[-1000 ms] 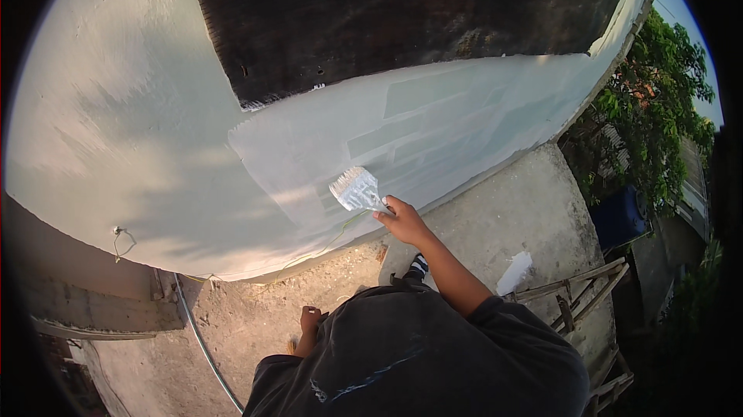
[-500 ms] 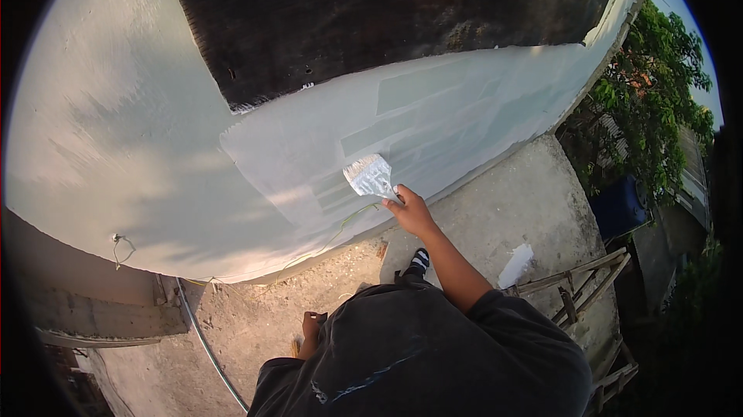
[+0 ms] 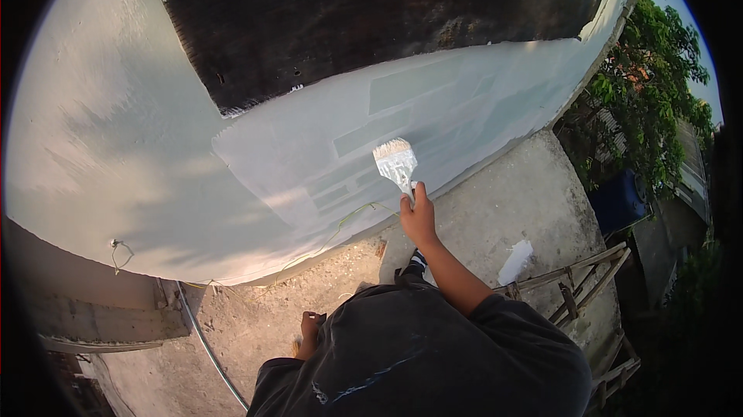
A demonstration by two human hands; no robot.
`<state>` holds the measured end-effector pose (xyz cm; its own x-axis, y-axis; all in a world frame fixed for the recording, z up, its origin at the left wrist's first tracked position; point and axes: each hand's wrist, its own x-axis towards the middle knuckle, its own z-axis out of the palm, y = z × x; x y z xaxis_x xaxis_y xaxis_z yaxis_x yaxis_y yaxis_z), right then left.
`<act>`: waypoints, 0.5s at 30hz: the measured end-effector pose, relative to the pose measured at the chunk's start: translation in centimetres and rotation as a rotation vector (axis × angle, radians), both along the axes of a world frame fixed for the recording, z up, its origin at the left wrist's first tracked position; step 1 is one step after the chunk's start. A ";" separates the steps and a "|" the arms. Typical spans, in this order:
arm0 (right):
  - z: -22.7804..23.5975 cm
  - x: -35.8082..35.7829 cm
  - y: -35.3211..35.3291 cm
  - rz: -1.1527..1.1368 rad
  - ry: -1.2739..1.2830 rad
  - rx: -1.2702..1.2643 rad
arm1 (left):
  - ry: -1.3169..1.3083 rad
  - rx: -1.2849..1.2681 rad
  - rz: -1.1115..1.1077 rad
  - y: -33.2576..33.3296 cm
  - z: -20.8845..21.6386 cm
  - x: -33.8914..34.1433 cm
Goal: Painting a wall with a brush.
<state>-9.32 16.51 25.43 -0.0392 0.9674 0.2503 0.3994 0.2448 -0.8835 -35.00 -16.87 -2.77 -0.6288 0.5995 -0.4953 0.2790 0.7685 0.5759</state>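
My right hand (image 3: 418,216) is wrapped round the handle of a wide paintbrush (image 3: 397,163). White paint coats the brush, and its bristles point up toward the pale grey-green wall (image 3: 302,150). Lighter, whiter strokes cover part of the wall around the bristles, with darker unpainted-looking bands between them. Whether the bristles touch the wall, I cannot tell. Low beside my dark shirt, my left hand (image 3: 309,326) has its fingers curled in; what they hold, if anything, I cannot make out.
A large dark panel (image 3: 364,11) fills the upper wall. A thin yellow-green wire (image 3: 340,225) hangs along the wall's lower edge. A pale hose (image 3: 203,343) crosses the ground at left. At right stand a wooden frame (image 3: 573,285), a blue container (image 3: 617,204) and a tree (image 3: 646,80).
My right hand has swung the paintbrush to the right and slightly up along the wall, and the brush now stands more upright. My left hand has hardly moved.
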 end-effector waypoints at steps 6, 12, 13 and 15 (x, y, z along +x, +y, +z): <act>-0.7 -0.6 0.0 -0.012 -0.119 0.004 | -0.006 -0.028 -0.011 1.2 0.9 0.3; 0.1 0.8 -1.1 -0.013 -0.069 0.027 | -0.004 -0.041 0.006 0.4 0.1 0.3; 0.4 0.7 -0.8 -0.003 -0.079 0.073 | -0.002 -0.081 0.000 0.3 0.1 0.4; 0.5 0.3 -0.3 0.000 -0.087 0.120 | -0.012 -0.068 -0.007 0.2 0.4 0.5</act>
